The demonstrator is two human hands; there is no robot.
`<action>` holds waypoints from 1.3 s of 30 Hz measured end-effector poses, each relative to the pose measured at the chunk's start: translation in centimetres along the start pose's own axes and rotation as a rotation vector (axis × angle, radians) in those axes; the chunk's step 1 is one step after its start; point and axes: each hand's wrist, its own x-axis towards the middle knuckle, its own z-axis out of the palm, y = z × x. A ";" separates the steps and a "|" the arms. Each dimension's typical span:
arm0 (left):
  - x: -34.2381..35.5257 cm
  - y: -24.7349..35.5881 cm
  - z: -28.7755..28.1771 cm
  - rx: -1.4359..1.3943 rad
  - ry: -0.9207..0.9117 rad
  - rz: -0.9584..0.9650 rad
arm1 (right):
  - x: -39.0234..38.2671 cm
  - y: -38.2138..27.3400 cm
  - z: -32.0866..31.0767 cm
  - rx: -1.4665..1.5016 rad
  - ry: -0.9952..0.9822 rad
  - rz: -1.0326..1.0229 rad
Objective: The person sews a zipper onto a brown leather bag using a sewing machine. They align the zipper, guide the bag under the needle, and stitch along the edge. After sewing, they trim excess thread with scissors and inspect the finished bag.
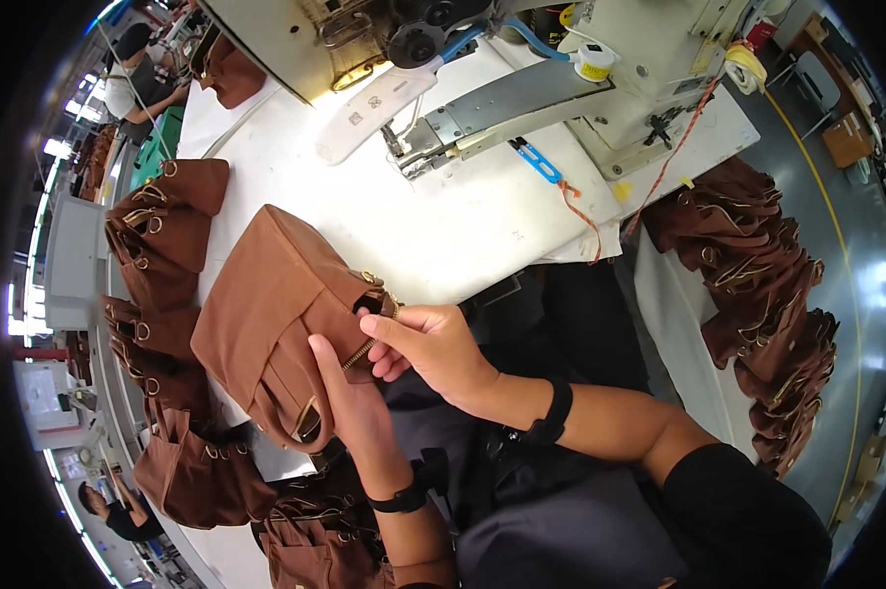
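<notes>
A brown handbag (266,304) with a gold-toned zipper (360,353) and small metal rings lies tilted on the white table in front of me. My left hand (353,402) grips its near side beside a curved handle (291,427), thumb stretched along the bag and the other fingers hidden. At the bag's right corner, my right hand (428,346) is closed, thumb and forefinger pinching the edge by the zipper's end. What exactly sits between those fingertips is too small to tell.
A sewing machine (512,108) with a long arm stands at the back of the white table (443,236). Blue thread snips (536,160) lie beneath it. More brown bags line the left (163,226), and a pile of brown bags (747,275) hangs at the right. People work far left.
</notes>
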 end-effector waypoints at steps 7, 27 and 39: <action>4.4 1.6 -1.4 0.103 -0.193 -0.047 | 4.1 -1.7 -0.2 0.493 -0.057 0.212; 5.1 8.6 -2.9 0.488 -0.372 -0.231 | -4.8 -4.4 -9.3 -0.296 -0.243 0.271; 12.8 9.8 -0.3 0.488 -0.612 -0.235 | -24.7 -14.2 -14.5 -0.916 0.247 0.288</action>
